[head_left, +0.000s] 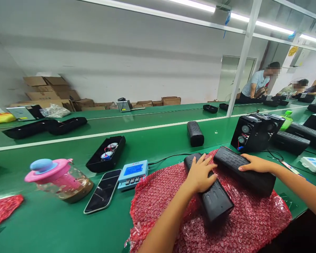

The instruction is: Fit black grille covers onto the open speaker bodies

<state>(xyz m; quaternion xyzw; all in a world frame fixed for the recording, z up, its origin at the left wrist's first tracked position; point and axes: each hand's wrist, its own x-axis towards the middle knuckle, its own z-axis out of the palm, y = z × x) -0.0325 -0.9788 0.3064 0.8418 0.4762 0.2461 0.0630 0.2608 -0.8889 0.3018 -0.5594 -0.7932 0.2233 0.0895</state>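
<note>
Two long black speakers with patterned tops lie on a sheet of red bubble wrap [158, 196]. My left hand [201, 174] rests on top of the nearer speaker [217, 202], its fingers spread across the casing. Around the far side of the other speaker [237, 165] reaches my right hand [255, 165], with the thumb on its top; the other fingers are partly hidden. To the left of the wrap sits a light blue tester box [133, 173] with a screen and buttons, and a cable runs from it towards the nearer speaker.
A phone [103, 191], a pink-lidded cup [61, 179] and an open speaker shell [106, 154] with wired drivers stand left. Another speaker [195, 133] lies ahead. Open speaker boxes [252, 131] and a green bottle [287, 119] are right. A white post [243, 59] rises behind; people work beyond.
</note>
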